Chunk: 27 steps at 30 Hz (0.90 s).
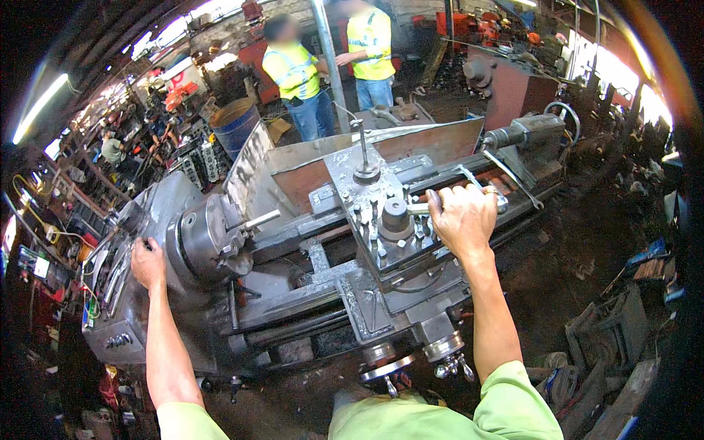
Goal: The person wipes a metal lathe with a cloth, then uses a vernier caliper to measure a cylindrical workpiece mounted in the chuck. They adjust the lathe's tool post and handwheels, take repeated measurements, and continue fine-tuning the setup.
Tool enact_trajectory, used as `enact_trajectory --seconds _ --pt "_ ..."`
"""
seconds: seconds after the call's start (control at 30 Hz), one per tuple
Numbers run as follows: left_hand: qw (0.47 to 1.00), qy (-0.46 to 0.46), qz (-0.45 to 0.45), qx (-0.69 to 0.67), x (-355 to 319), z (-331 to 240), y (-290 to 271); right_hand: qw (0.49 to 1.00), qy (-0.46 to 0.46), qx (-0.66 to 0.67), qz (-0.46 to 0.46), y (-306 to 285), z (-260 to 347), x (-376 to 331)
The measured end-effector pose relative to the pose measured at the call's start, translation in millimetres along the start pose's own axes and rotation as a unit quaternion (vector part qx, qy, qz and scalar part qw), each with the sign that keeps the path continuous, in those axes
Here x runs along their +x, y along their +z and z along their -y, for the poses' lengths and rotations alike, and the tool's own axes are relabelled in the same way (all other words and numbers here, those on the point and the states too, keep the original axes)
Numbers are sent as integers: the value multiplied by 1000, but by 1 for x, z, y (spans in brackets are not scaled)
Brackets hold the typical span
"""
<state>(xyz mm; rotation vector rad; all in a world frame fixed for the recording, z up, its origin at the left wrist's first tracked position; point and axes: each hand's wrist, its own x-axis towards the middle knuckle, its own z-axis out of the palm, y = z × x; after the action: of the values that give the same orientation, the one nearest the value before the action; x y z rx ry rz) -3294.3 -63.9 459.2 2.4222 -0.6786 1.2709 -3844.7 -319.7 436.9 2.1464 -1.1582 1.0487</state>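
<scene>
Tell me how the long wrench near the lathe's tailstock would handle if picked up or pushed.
The wrench looks like solid metal, so it's probably stiff and fairly heavy. Its slim shank and broader ends suggest it would slide rather than roll.

I look into a dim workshop whose dark brown floor (544, 270) runs off to the right beside piled scrap (612, 330). A pale wall (415, 10) backs the room, a grey post (331, 62) before it. I see a wide opening (622, 79) glaring white at the right and a lit tube lamp (40, 108) at the left, under dark roof beams (99, 29). A blue drum (237, 134) stands amid clutter (205, 158).
</scene>
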Motion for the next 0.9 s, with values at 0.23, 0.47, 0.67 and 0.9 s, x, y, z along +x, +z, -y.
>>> enact_trajectory --seconds 0.23,0.47,0.67,0.9 --pt "999 -28 16 -15 -5 0 -8 999 -13 -41 14 -2 8 3" --pt "997 -49 -13 -62 -4 -1 -4 996 -11 -64 57 -5 11 2" --pt "996 -37 -20 -80 -4 -1 -9 999 -1 5 32 -1 8 -9" --pt "985 -63 22 -157 -6 3 -17 809 312 495 55 -76 31 -43"
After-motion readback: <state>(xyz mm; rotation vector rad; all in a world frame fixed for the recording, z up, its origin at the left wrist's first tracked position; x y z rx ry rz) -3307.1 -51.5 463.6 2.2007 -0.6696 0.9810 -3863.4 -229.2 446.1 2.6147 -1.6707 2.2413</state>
